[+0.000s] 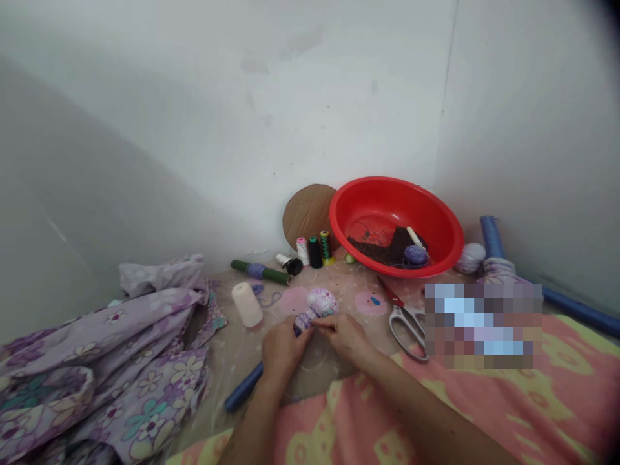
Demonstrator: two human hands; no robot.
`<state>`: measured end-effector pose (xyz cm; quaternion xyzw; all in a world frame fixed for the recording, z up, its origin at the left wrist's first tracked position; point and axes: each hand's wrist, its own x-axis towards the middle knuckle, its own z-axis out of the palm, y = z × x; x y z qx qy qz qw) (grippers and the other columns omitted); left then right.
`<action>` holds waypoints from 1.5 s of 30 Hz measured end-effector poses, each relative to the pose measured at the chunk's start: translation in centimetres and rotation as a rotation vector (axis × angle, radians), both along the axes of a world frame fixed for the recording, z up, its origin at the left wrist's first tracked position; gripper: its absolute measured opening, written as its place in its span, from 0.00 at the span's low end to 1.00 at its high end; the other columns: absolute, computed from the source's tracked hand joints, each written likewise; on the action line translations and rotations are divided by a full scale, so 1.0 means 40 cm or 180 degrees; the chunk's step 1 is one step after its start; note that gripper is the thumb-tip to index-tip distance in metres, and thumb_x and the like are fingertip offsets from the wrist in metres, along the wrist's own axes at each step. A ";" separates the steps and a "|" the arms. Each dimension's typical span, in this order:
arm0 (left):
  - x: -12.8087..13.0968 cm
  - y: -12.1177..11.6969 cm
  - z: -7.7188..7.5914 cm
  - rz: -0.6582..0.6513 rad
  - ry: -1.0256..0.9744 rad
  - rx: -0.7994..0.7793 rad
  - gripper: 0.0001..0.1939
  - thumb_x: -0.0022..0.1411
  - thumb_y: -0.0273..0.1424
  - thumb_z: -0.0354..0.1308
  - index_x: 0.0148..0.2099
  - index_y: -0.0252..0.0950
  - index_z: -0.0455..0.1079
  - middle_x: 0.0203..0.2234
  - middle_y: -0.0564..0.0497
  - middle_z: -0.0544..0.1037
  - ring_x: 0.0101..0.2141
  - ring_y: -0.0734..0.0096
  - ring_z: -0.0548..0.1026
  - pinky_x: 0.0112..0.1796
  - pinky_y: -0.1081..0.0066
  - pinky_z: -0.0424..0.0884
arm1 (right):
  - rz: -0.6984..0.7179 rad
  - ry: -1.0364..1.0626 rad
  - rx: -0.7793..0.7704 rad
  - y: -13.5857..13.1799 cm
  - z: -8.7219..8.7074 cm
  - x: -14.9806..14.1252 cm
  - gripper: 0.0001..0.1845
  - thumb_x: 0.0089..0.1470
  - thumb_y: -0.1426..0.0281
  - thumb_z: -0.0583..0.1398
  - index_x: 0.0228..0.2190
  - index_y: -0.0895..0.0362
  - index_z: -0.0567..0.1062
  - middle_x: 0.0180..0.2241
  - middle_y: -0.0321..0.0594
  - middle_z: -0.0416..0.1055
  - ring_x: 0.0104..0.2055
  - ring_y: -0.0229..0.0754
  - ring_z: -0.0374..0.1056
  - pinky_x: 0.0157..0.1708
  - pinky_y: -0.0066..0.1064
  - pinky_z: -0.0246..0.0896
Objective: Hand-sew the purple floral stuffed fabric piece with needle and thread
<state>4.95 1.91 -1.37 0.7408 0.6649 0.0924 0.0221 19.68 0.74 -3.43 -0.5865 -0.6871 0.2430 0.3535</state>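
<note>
1. Flowered cloth [140,342] heaped left, probably to keep the middle free.
2. White thread cone [247,305] near the hands, handy I guess.
3. Left hand [282,349]: grip closed round the blue stick [245,387], likely steadying the cloth bundle [323,302] at its far end, mid-scene.
4. Right hand [343,332]: fingertips pinched at the bundle's neck, can't tell on what.
5. Red basin [349,200], far right; probably stops the yarn ball [415,256] rolling off.
6. Scissors [403,307] right, nearer.

Floral cloth ball [322,301], white and purple, above wrapped neck [304,319]; blue rod [243,387] slanting lower-left.
</note>
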 end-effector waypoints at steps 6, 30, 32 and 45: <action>0.002 -0.004 0.006 0.0032 0.0027 -0.0040 0.25 0.52 0.50 0.41 0.43 0.40 0.66 0.31 0.48 0.74 0.34 0.66 0.70 0.30 0.74 0.59 | -0.0050 -0.0044 0.0001 -0.002 0.003 -0.004 0.16 0.45 0.69 0.52 0.37 0.46 0.72 0.37 0.34 0.71 0.38 0.42 0.66 0.36 0.31 0.58; -0.002 0.000 -0.015 -0.0142 0.0130 0.0206 0.22 0.52 0.48 0.42 0.43 0.43 0.65 0.30 0.49 0.74 0.33 0.64 0.71 0.30 0.71 0.61 | -0.0541 -0.0153 -0.0079 -0.008 -0.009 -0.046 0.08 0.46 0.71 0.52 0.28 0.56 0.72 0.25 0.38 0.71 0.28 0.36 0.63 0.26 0.24 0.50; -0.002 0.000 -0.015 -0.0159 0.0144 0.0216 0.21 0.53 0.48 0.41 0.43 0.44 0.65 0.30 0.49 0.74 0.33 0.63 0.71 0.30 0.71 0.61 | -0.0552 -0.0124 -0.0090 -0.006 -0.010 -0.048 0.08 0.47 0.71 0.52 0.27 0.56 0.71 0.25 0.38 0.70 0.28 0.36 0.63 0.26 0.24 0.50; 0.008 -0.009 -0.009 -0.0086 0.0129 0.0114 0.21 0.52 0.46 0.43 0.42 0.42 0.65 0.32 0.48 0.73 0.34 0.65 0.70 0.31 0.72 0.60 | -0.0768 -0.0144 -0.0186 -0.002 -0.017 -0.064 0.09 0.47 0.69 0.51 0.28 0.56 0.70 0.27 0.38 0.70 0.30 0.38 0.64 0.27 0.26 0.50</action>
